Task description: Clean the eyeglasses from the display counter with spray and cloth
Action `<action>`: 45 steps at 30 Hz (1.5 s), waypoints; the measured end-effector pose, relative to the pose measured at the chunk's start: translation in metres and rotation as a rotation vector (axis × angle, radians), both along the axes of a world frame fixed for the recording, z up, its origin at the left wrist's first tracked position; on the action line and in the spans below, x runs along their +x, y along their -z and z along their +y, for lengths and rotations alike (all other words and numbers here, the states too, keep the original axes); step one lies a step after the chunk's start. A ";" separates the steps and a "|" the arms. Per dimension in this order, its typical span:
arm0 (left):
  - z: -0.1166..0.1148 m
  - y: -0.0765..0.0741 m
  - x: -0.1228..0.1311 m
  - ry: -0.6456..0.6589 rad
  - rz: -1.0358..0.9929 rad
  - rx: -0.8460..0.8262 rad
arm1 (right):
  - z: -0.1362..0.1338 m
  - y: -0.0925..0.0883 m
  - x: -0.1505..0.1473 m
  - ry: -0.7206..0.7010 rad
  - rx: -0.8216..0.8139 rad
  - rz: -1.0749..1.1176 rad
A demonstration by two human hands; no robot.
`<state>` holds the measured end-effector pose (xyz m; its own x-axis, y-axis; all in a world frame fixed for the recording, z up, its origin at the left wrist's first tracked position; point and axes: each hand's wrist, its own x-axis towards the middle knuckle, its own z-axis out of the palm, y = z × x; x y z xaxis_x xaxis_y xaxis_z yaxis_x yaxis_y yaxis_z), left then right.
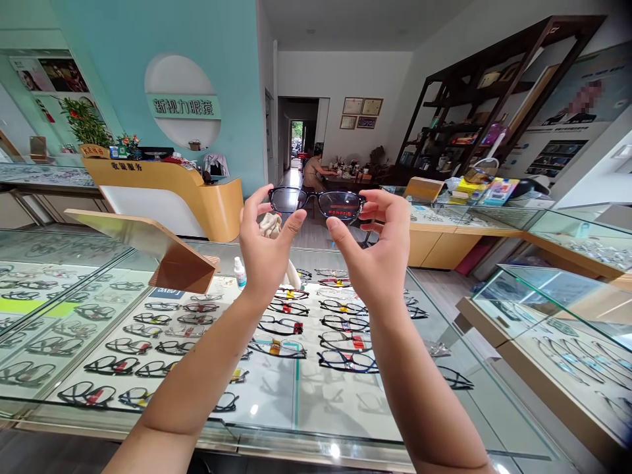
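Observation:
A pair of dark-framed eyeglasses (340,205) is held up in front of me, above the glass display case. Red lettering shows on the right lens. My left hand (269,240) pinches the left end of the frame between thumb and fingers, and a crumpled pale cloth (270,226) shows beside its palm. At the opposite end, my right hand (378,247) grips the frame the same way. Below both hands, rows of eyeglasses (347,361) lie in the case, several with red or yellow tags.
A small white spray bottle (239,273) and a tilted wooden-backed mirror (182,263) stand on the glass case (257,438). More glass cases are at the right. Behind are a yellow-and-white counter (222,207), a dark shelf (424,118) and a person (314,172) seated at a table.

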<state>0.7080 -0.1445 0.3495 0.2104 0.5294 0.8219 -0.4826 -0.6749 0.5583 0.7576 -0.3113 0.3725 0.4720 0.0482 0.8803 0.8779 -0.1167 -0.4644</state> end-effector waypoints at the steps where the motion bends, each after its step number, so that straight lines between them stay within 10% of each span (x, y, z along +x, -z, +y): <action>1: 0.001 -0.001 -0.001 -0.029 -0.016 0.022 | 0.000 0.000 0.001 -0.012 -0.016 0.018; 11: 0.002 -0.008 -0.011 -0.281 -0.070 0.187 | 0.001 0.001 0.005 -0.074 -0.097 0.146; 28: 0.004 -0.003 -0.004 -0.310 -0.181 0.325 | -0.002 0.002 0.010 -0.047 -0.065 0.023; 45: 0.012 0.008 0.018 0.065 -0.117 0.119 | 0.001 -0.003 -0.003 0.037 0.020 -0.139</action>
<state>0.7259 -0.1328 0.3411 0.1398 0.4149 0.8990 -0.5843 -0.6985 0.4132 0.7548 -0.3099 0.3756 0.3468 0.0146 0.9378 0.9291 -0.1418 -0.3414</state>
